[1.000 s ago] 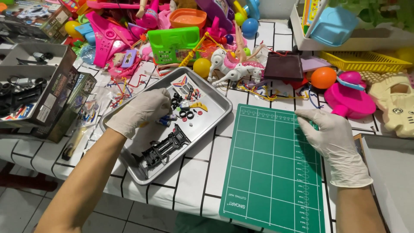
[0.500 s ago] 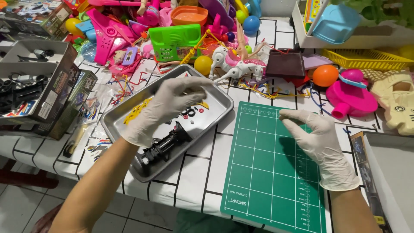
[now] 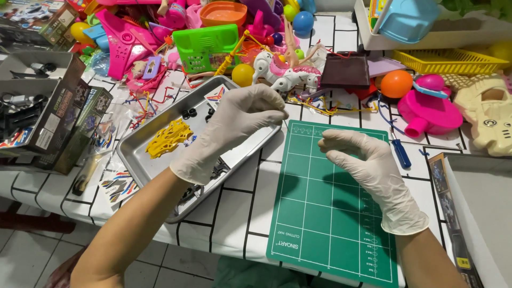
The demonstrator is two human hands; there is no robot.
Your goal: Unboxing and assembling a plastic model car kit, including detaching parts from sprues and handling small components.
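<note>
My left hand [image 3: 234, 128], in a white glove, hovers over the right end of a metal tray [image 3: 140, 160], its fingertips pinched together and pointing down; I cannot see whether a small part is between them. In the tray lie a yellow lattice piece [image 3: 168, 137], small black wheels [image 3: 189, 113] and a dark toy chassis [image 3: 217, 172], mostly hidden under my forearm. My gloved right hand [image 3: 368, 170] is held above a green cutting mat [image 3: 320, 218], fingers loosely curled, thumb apart, holding nothing.
A heap of bright plastic toys [image 3: 208, 48] fills the back of the tiled table. Open cardboard boxes [image 3: 48, 106] stand at the left, and a blue screwdriver [image 3: 400, 153] lies right of the mat. A pink toy [image 3: 426, 112] and a grey box [image 3: 480, 213] sit at the right.
My left hand has risen out of the tray and moved right toward the mat, uncovering the yellow piece. My right hand has lifted slightly and curled its fingers.
</note>
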